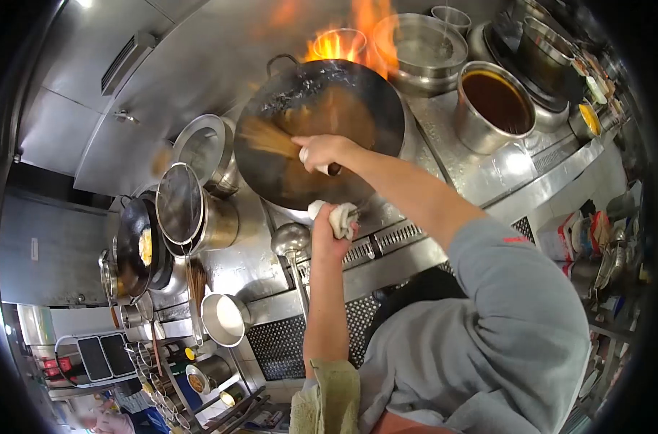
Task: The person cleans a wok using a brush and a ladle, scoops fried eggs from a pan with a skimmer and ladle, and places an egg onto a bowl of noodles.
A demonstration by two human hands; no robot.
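A large black wok [316, 189] sits on the burner with brownish liquid in it. My right hand [327, 153] is closed around the handle of a bamboo wok brush [267, 139]. Its bristles are blurred by motion over the left side of the wok. At the near rim, my left hand [334, 235] clenches a folded white cloth [341, 219]; whatever lies under the cloth is hidden. A steel ladle [291, 241] rests just left of that hand, its handle pointing toward me.
Flames [336, 47] rise behind the wok. To the right stands a steel pot of dark liquid [497, 100]; a wide steel basin [421, 54] is at the back. A mesh strainer [180, 204] lies over a pot on the left, near a smaller wok [135, 246] and a white-filled saucepan [225, 319].
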